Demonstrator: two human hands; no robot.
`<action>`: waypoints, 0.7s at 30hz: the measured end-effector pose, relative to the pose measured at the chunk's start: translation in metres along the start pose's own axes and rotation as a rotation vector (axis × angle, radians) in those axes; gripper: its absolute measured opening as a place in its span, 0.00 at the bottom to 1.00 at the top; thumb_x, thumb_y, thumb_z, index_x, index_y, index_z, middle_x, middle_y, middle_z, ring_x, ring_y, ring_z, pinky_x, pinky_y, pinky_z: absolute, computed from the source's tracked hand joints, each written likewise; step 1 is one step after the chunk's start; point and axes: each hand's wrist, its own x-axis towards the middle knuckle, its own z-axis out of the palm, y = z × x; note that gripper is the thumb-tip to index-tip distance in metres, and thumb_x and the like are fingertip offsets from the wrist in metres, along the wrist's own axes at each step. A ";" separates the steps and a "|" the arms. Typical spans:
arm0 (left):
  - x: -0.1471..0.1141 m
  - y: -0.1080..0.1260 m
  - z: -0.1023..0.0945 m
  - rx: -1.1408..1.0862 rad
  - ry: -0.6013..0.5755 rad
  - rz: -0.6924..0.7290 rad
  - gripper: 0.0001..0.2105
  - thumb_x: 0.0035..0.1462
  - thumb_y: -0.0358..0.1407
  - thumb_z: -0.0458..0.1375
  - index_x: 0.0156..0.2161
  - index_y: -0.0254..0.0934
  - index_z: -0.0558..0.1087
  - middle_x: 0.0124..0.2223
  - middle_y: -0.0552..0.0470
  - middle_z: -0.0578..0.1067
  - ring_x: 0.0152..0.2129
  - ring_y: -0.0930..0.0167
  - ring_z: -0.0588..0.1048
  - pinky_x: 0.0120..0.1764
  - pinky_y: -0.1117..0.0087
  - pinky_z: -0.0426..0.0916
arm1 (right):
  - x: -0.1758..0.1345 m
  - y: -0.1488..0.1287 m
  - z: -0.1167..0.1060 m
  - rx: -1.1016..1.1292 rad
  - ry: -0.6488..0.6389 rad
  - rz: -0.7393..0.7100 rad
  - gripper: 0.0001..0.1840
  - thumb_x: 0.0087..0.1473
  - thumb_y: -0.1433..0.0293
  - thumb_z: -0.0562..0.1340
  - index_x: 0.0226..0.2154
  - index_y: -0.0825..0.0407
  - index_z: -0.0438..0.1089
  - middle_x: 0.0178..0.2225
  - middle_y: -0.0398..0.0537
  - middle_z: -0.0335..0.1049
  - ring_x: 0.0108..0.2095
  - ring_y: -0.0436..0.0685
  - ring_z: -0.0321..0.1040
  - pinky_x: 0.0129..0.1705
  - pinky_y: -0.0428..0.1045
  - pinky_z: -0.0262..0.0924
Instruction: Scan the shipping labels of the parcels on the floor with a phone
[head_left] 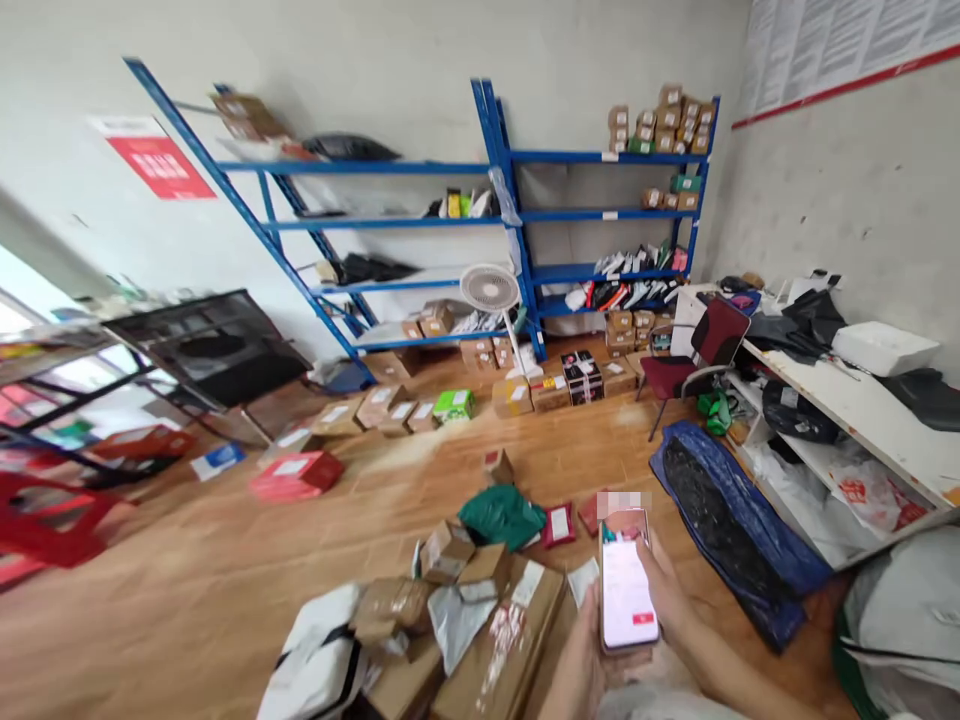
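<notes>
A smartphone (624, 590) with a lit, mostly white screen is held upright at the lower right, a small red button showing low on it. My left hand (585, 640) wraps its left side and lower end. Along the right edge lies my right hand (661, 585), closed on the phone with its thumb over the upper screen; its other fingers are hidden behind. Just left of the hands is a pile of parcels: a long taped cardboard box (536, 590), a grey plastic mailer (457, 620) and a white box with black straps (319, 640). Beyond lie a green bag (501, 515) and a red packet (559, 523).
Blue shelving (360, 168) along the back wall holds boxes and bagged goods. A white fan (489, 288) stands before it, near a row of parcels (397, 415). To the right are a dark red chair (697, 350), a white table (855, 400) and a blue sheet (750, 500) on the floor.
</notes>
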 end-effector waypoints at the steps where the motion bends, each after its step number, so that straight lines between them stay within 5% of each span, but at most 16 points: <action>1: 0.000 0.000 0.001 -0.044 0.011 0.003 0.35 0.57 0.59 0.54 0.63 0.40 0.62 0.56 0.40 0.73 0.49 0.57 0.75 0.45 0.54 0.75 | 0.001 -0.009 0.008 -0.001 0.000 -0.010 0.29 0.46 0.46 0.68 0.44 0.48 0.69 0.31 0.45 0.77 0.27 0.56 0.72 0.29 0.49 0.65; 8: 0.002 0.042 0.003 -0.124 -0.089 0.116 0.40 0.57 0.57 0.55 0.69 0.54 0.44 0.70 0.46 0.58 0.55 0.56 0.70 0.45 0.57 0.77 | 0.013 -0.042 0.045 -0.068 -0.088 -0.042 0.25 0.40 0.70 0.67 0.45 0.47 0.67 0.39 0.44 0.78 0.33 0.56 0.73 0.31 0.48 0.64; 17: 0.005 0.072 -0.009 -0.117 -0.152 0.119 0.36 0.59 0.55 0.55 0.68 0.56 0.48 0.70 0.50 0.56 0.57 0.54 0.68 0.45 0.56 0.78 | 0.034 -0.037 0.072 -0.090 -0.008 -0.002 0.16 0.44 0.62 0.64 0.38 0.49 0.67 0.32 0.43 0.77 0.27 0.55 0.70 0.25 0.47 0.60; 21: 0.015 0.070 -0.020 -0.151 -0.156 0.134 0.37 0.58 0.55 0.56 0.68 0.57 0.48 0.70 0.51 0.56 0.55 0.55 0.70 0.44 0.56 0.79 | 0.034 -0.037 0.079 -0.146 -0.026 -0.016 0.18 0.42 0.68 0.64 0.40 0.48 0.67 0.36 0.43 0.77 0.33 0.56 0.72 0.32 0.48 0.65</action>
